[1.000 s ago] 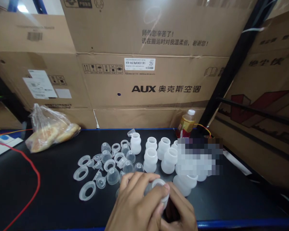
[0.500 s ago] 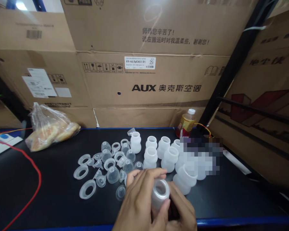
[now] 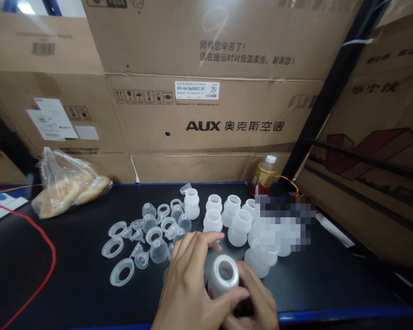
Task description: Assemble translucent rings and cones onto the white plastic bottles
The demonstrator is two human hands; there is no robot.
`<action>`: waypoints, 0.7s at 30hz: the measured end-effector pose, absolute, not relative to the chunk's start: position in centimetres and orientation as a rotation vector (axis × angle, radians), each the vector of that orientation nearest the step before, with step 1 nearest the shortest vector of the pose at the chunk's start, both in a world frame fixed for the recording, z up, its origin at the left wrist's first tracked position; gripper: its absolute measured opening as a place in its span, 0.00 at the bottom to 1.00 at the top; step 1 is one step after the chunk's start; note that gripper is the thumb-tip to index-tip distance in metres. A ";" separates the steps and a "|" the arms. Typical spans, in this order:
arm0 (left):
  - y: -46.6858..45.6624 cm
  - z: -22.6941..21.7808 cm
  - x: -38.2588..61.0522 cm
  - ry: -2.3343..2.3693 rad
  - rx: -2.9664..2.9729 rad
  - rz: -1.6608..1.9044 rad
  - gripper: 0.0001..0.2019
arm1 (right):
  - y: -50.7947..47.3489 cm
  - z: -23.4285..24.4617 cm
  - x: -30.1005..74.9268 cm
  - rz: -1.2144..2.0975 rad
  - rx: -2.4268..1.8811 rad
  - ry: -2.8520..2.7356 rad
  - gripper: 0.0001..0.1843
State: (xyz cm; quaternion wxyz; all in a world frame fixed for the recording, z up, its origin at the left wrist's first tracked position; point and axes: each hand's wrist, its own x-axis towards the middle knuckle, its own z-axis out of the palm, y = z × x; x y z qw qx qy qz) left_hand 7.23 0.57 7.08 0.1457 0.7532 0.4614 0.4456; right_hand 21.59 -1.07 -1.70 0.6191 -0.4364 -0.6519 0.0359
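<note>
R hand (image 3: 258, 293) gripping wht btl (image 3: 215, 285), L hand (image 3: 187, 279) half-spread, thumb touching btl

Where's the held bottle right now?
Head view, bottom, just right of centre: the held bottle is between the left hand and right hand, nearer the camera than the standing bottles.

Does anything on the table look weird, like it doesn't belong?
Yes: what looks like a bag of bread at the back left and a drink bottle at the back right. They seem odd sharing a table with plastic rings and white bottles. I see no spill.
</note>
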 end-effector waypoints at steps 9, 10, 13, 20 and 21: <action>0.0 6.7 9.7 1.013 2.333 1.214 0.40 | -1.4 -2.8 22.3 0.188 -1.095 -1.494 0.13; 0.3 6.6 9.8 1.026 2.325 1.227 0.41 | -1.3 -2.9 22.3 0.189 -1.098 -1.491 0.13; 1.4 6.6 8.8 1.133 2.302 1.243 0.44 | -1.1 -3.1 22.3 0.165 -1.044 -1.478 0.17; 1.4 7.5 5.8 1.221 2.115 1.121 0.50 | -1.0 -3.5 22.0 0.242 -1.100 -1.427 0.15; 1.2 7.6 6.0 1.190 2.116 1.086 0.50 | -1.1 -3.4 21.9 0.237 -1.095 -1.428 0.14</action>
